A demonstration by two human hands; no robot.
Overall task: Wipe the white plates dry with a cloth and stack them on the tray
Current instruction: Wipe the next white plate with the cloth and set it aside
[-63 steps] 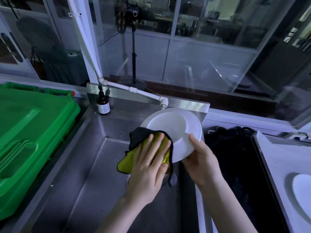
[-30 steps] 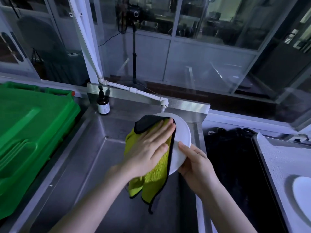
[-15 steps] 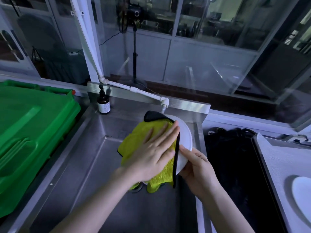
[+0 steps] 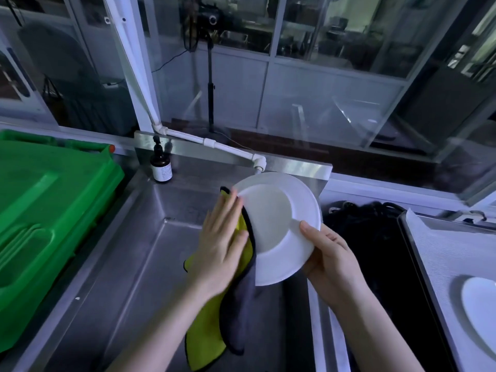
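Nearest you, the soft cloth point(image 4: 206, 339) hangs limp from under your left hand point(image 4: 220, 245), whose straight fingers press it flat against the back of the white plate point(image 4: 273, 224). Your right hand point(image 4: 330, 253) grips that plate by its lower rim, thumb on the face, holding it tilted on edge above the steel sink point(image 4: 134, 264). Treat it as rigid, smooth, probably wet and slick, and breakable over metal. Hold it at the rim, thumb opposing fingers, and let the cloth take the pressure. Farther right, a second plate point(image 4: 480, 304) lies on the tray point(image 4: 434, 251).
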